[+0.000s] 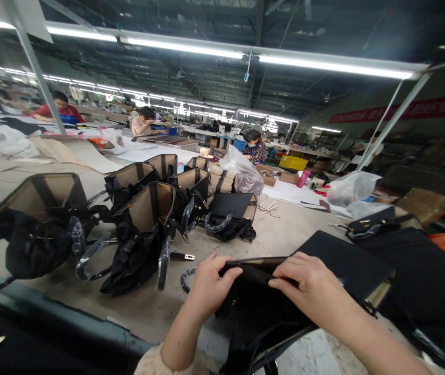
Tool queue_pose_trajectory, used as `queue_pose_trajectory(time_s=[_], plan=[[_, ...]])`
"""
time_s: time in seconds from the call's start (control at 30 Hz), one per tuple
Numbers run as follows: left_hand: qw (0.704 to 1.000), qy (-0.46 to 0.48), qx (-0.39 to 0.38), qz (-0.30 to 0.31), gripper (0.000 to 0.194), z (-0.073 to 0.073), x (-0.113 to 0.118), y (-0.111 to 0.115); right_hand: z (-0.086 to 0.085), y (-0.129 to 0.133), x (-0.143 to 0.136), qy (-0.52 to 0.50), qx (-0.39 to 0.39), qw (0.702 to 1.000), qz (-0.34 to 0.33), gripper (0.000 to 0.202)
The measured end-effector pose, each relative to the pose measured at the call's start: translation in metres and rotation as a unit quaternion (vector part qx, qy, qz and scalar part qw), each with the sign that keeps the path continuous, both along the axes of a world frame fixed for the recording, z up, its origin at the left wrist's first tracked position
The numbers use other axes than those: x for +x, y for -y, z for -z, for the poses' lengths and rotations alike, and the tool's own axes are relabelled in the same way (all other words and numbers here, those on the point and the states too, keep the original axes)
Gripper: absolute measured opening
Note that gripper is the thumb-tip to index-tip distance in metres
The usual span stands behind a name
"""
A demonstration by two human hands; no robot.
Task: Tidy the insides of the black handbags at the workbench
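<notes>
Head view: black bag (261,307) gaping upward, long axis left-right.

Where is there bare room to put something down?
The beige tabletop is bare between the flat-topped black bag with plastic-wrapped handle and the rectangular black panel; a narrower strip lies before the open, beige-lined black bags. It's crowded among those bags and around the black fabric bag in the left hand and right hand.
</notes>
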State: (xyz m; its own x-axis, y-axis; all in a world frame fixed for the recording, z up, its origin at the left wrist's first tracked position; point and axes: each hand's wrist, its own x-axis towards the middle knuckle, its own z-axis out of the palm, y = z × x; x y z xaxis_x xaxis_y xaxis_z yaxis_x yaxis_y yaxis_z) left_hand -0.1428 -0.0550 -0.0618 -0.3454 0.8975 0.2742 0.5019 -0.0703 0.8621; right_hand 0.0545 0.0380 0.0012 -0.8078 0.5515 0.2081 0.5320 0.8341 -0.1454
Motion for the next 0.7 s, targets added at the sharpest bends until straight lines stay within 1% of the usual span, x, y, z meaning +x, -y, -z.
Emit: queue_pose_trajectory(time_s=[0.13,0.23,0.37,0.47,0.53,0.6,0.67,0.7], plan=[[1.000,0.019,-0.006,0.004,0.015,0.004,-0.001,-0.001,-0.001,0.001,0.017,0.014,-0.034,0.999,-0.034,0.009],[1.000,0.013,-0.013,0.006,0.017,0.006,-0.004,-0.001,-0.002,0.001,0.027,0.029,-0.059,0.997,-0.042,0.010],[0.999,-0.028,-0.026,0.021,0.024,0.008,-0.008,0.001,-0.013,0.006,0.036,0.052,-0.085,0.994,-0.055,0.015],[0.997,-0.061,-0.024,0.033,0.029,0.009,-0.010,0.002,-0.021,0.014,0.045,0.039,-0.112,0.991,-0.056,0.018],[0.996,-0.076,-0.028,0.035,0.033,0.009,-0.010,0.003,-0.022,0.020,0.055,0.009,-0.140,0.989,-0.045,0.017],[0.995,-0.089,-0.032,0.037,0.034,0.008,-0.010,0.004,-0.018,0.023,0.067,-0.031,-0.160,0.986,-0.023,0.017],[0.994,-0.098,-0.032,0.038,0.034,0.007,-0.009,0.004,-0.010,0.024,0.081,-0.092,-0.151,0.984,0.022,0.017],[0.994,-0.100,-0.031,0.040,0.034,0.007,-0.009,0.005,-0.005,0.022,0.088,-0.131,-0.139,0.980,0.057,0.019]])
